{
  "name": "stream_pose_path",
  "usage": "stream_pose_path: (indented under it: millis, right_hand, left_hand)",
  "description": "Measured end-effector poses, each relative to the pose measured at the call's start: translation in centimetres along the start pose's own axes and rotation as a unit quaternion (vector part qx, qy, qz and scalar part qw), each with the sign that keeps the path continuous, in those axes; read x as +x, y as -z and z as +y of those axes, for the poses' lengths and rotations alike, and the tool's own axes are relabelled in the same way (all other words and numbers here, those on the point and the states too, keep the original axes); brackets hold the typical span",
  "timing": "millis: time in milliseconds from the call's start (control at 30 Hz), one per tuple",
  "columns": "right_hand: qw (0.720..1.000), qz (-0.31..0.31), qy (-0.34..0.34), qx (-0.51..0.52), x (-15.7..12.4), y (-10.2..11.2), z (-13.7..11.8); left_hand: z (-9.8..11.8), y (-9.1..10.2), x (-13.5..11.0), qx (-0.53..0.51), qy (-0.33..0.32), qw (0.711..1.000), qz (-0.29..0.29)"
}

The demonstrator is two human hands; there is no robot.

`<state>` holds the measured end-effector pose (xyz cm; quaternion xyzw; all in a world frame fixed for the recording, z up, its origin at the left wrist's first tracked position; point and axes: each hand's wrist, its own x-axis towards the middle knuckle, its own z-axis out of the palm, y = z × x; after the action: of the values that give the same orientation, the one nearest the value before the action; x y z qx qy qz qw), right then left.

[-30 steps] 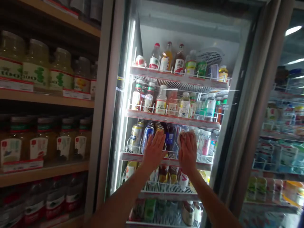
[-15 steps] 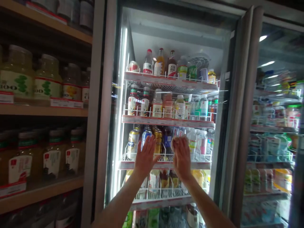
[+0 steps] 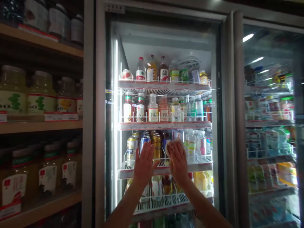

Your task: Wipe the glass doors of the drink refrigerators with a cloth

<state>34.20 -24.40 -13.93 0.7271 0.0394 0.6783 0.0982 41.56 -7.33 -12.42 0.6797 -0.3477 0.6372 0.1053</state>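
Fingers [image 3: 145,155] spread on cooler door glass [image 3: 201,53], well inside the frame [image 3: 89,95].

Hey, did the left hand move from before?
Yes, a little to the left. The left hand was right under the gold can, and now it sits to the left of that can.

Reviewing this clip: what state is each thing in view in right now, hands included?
glass cooler door, apparently shut
left hand, open, palm flat on the glass, fingers spread
pale cloth, bunched against the glass
right hand, pressing the cloth to the glass
cooler light strip, lit
bottles on top cooler shelf, upright, capped
jars on wooden shelf, upright, lidded
neighbouring cooler door, apparently shut
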Motion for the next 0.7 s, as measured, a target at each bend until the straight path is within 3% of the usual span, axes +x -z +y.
stream_pose_path:
  millis: [100, 233, 333, 433, 500, 567, 700]
  right_hand:
    - [1.000, -0.005, 0.006, -0.013, -0.5, 1.0, 2.2]
    - [0.990, 0.098, -0.093, -0.042, 0.2, 1.8, 5.4]
    - [0.992, 0.094, -0.085, -0.024, 0.7, 0.9, 2.4]
    - [1.000, 0.009, 0.011, 0.018, 0.4, -0.3, -2.3]
    - [0.998, -0.029, 0.053, 0.030, 0.1, -0.5, -3.3]
    - [0.999, -0.017, 0.031, 0.021, 0.3, 0.0, -1.8]
    - [0.992, 0.091, -0.088, -0.016, 2.3, 0.8, 3.2]
  left_hand:
    - [-0.3, 0.4, -0.1, -0.005, -0.006, 1.000, 0.001]
    - [-1.2, 0.9, -0.9, 0.000, 0.007, 1.000, 0.010]
    - [-1.8, 0.8, -1.8, 0.006, 0.033, 0.999, 0.025]
    - [-2.0, 0.6, -2.3, 0.002, 0.037, 0.999, 0.023]
    - [-2.2, 0.6, -2.3, -0.007, 0.030, 0.999, 0.014]
    - [-2.7, 0.9, -2.2, -0.018, 0.023, 1.000, 0.004]
    - [-4.7, 1.7, -1.4, -0.018, 0.080, 0.997, 0.013]
